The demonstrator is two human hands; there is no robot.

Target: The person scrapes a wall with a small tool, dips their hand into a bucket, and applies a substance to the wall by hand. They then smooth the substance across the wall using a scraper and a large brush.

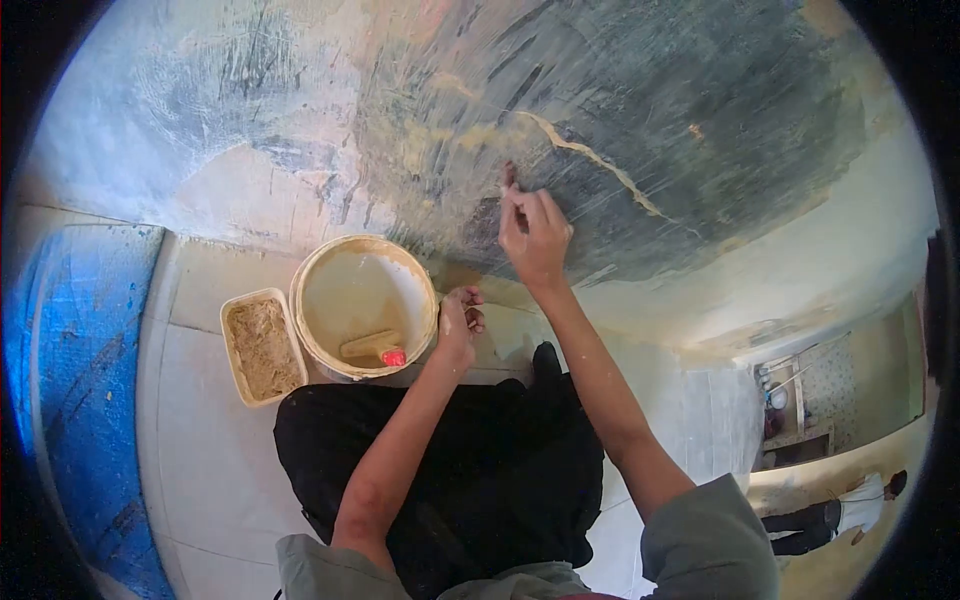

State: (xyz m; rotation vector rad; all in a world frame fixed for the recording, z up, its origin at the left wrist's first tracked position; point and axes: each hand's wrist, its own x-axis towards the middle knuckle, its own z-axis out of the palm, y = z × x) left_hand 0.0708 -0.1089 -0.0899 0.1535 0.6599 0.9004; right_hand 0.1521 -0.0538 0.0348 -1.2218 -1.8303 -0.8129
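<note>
My right hand (538, 232) is raised to the wall with its fingers pinched together. A small reddish-brown spot shows at the fingertips; whether it is a held thing or a mark on the wall I cannot make out. Beside the bucket's right side is my left hand (461, 322), loosely curled, its fingers apart and nothing visible in them. Cloudy liquid partly fills the round cream bucket (305, 335), where a brush-like tool with a red end (392, 356) lies. The wall (640, 120) has dark grey smears and a pale filled crack (590, 152) up and right of my right hand.
A rectangular tub (297, 372) of brown paste stands left of the bucket on the tiled floor (220, 480). Blue sheeting (95, 400) lies at the far left. Another person (850, 515) is at the far right, near a shelf opening (800, 405).
</note>
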